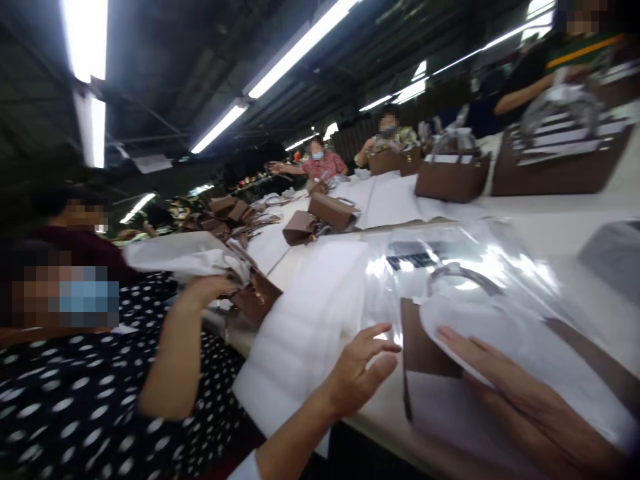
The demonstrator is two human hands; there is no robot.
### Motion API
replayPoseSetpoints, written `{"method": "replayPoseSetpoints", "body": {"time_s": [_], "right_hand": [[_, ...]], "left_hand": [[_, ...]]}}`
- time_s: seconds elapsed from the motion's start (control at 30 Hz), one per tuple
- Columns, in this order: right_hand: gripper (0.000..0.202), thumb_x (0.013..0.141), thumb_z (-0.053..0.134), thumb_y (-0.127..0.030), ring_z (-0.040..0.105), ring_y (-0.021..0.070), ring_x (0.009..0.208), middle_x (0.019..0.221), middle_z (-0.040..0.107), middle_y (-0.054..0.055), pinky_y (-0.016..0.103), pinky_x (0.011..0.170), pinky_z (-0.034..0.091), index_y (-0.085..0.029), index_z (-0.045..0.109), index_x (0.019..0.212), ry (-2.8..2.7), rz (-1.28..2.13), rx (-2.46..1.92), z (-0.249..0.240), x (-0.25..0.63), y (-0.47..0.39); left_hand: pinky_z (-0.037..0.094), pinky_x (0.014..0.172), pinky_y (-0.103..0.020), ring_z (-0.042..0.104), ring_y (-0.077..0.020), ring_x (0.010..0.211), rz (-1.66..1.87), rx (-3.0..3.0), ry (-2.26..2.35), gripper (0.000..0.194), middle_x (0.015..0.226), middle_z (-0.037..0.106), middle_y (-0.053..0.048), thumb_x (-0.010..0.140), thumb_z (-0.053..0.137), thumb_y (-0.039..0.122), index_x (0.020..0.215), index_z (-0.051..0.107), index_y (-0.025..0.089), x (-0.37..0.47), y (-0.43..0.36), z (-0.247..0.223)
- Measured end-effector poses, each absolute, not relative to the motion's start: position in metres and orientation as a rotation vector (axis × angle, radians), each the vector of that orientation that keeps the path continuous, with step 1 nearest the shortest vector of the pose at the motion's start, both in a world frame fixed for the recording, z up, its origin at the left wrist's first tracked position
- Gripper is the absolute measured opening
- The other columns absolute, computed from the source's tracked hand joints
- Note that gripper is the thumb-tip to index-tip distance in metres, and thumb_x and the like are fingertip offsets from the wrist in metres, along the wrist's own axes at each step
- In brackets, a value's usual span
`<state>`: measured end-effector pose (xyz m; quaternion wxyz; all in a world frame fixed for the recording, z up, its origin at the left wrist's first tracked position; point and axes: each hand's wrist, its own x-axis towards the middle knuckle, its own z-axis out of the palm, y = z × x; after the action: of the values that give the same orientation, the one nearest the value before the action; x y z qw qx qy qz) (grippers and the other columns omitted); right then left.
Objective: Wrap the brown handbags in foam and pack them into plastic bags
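Observation:
A brown handbag [425,340] lies at the table's near edge on the right, partly covered by a thin white sheet [450,310]. Its wrapped handle [467,272] arches above the sheet. My right hand [530,400] rests on the sheet and bag with fingers stretched out flat. Just left of the bag, my left hand [357,373] hovers with thumb and fingers apart, nothing visible between them. A shiny clear plastic bag [475,243] with dark print spreads around and behind the handbag; whether the handbag is inside it I cannot tell.
White foam sheets [310,300] lie left of my hands. At my left, a co-worker in a polka-dot top [115,373] handles another brown bag [260,300]. Finished-looking brown handbags [453,177] stand across the table [545,220]. More bags [330,210] and several people are farther back.

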<state>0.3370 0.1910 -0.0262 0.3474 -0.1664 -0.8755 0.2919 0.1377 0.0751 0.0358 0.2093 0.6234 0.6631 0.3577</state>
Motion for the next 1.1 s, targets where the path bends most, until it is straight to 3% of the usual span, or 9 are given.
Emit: {"method": "replayPoseSetpoints", "body": {"time_s": [0.13, 0.37, 0.53, 0.67, 0.73, 0.83, 0.9, 1.0, 1.1], "right_hand": [[0.048, 0.091, 0.033, -0.025, 0.031, 0.0199, 0.127, 0.138, 0.034, -0.002, 0.043, 0.106, 0.029, -0.033, 0.024, 0.137, -2.480, 0.691, -0.487, -0.012, 0.344, 0.193], [0.045, 0.090, 0.033, -0.023, 0.029, 0.0185, 0.128, 0.138, 0.034, -0.001, 0.043, 0.109, 0.020, -0.027, 0.033, 0.135, -2.438, 0.855, -0.500, 0.008, 0.340, 0.187], [0.044, 0.091, 0.034, -0.030, 0.031, 0.0182, 0.127, 0.137, 0.036, 0.002, 0.038, 0.107, 0.025, -0.022, 0.036, 0.134, -2.312, 1.068, -0.584, 0.014, 0.344, 0.189], [0.043, 0.091, 0.033, -0.025, 0.028, 0.0180, 0.128, 0.139, 0.033, 0.003, 0.037, 0.107, 0.026, -0.020, 0.036, 0.134, -2.363, 0.957, -0.467, 0.013, 0.346, 0.189], [0.045, 0.089, 0.035, -0.018, 0.026, 0.0181, 0.129, 0.140, 0.031, 0.004, 0.037, 0.107, 0.026, -0.019, 0.035, 0.134, -2.460, 0.799, -0.294, 0.010, 0.346, 0.188], [0.051, 0.085, 0.038, -0.011, 0.025, 0.0186, 0.130, 0.139, 0.032, 0.007, 0.039, 0.107, 0.028, -0.017, 0.033, 0.135, -2.580, 0.574, -0.132, 0.005, 0.344, 0.186], [0.054, 0.083, 0.038, -0.008, 0.028, 0.0188, 0.129, 0.137, 0.035, 0.008, 0.040, 0.106, 0.029, -0.017, 0.031, 0.136, -2.630, 0.441, -0.064, 0.004, 0.342, 0.185], [0.060, 0.080, 0.036, -0.004, 0.030, 0.0190, 0.127, 0.135, 0.037, 0.010, 0.040, 0.105, 0.031, -0.014, 0.026, 0.138, -2.691, 0.267, 0.024, 0.001, 0.338, 0.184], [0.058, 0.079, 0.036, -0.003, 0.029, 0.0208, 0.128, 0.135, 0.036, 0.013, 0.041, 0.105, 0.031, -0.009, 0.028, 0.137, -2.747, 0.163, 0.062, 0.000, 0.336, 0.184]], "left_hand": [[0.031, 0.103, -0.040, 0.034, -0.0236, 0.126, 1.000, 1.689, 1.869, 0.032, 0.137, 0.037, -0.009, 0.078, 0.057, 0.036, 0.106, 0.056, 0.020, 0.142, 0.058, 0.024], [0.027, 0.105, -0.039, 0.027, -0.0228, 0.130, 0.968, 1.920, 1.794, 0.009, 0.141, 0.031, -0.009, 0.079, 0.056, 0.027, 0.077, 0.054, 0.019, 0.161, 0.072, 0.025], [0.018, 0.107, -0.044, 0.015, -0.0257, 0.134, 1.032, 1.829, 1.805, 0.009, 0.143, 0.026, -0.009, 0.078, 0.056, 0.025, 0.073, 0.053, 0.018, 0.166, 0.089, 0.024], [0.046, 0.084, -0.032, 0.027, -0.0267, 0.130, 1.094, 1.480, 1.744, 0.012, 0.143, 0.024, -0.011, 0.077, 0.056, 0.026, 0.070, 0.050, 0.017, 0.161, 0.096, 0.017], [0.048, 0.065, -0.024, 0.032, -0.0272, 0.127, 1.130, 1.415, 1.729, 0.012, 0.142, 0.026, -0.011, 0.077, 0.054, 0.026, 0.070, 0.050, 0.017, 0.161, 0.096, 0.015], [0.046, 0.060, -0.021, 0.035, -0.0266, 0.125, 1.170, 1.385, 1.779, 0.008, 0.138, 0.033, -0.010, 0.075, 0.052, 0.021, 0.069, 0.051, 0.017, 0.162, 0.096, 0.013], [0.045, 0.059, -0.020, 0.044, -0.0243, 0.117, 1.201, 1.348, 1.784, 0.006, 0.133, 0.039, -0.009, 0.074, 0.052, 0.019, 0.068, 0.052, 0.016, 0.163, 0.097, 0.011], [0.041, 0.051, -0.016, 0.057, -0.0149, 0.086, 1.204, 1.265, 1.725, 0.007, 0.107, 0.054, -0.006, 0.073, 0.051, 0.019, 0.067, 0.050, 0.016, 0.161, 0.098, 0.007], [0.036, 0.045, -0.015, 0.050, -0.0067, 0.056, 1.160, 1.230, 1.674, 0.007, 0.072, 0.052, 0.003, 0.074, 0.048, 0.020, 0.068, 0.047, 0.016, 0.159, 0.100, 0.006]]}}
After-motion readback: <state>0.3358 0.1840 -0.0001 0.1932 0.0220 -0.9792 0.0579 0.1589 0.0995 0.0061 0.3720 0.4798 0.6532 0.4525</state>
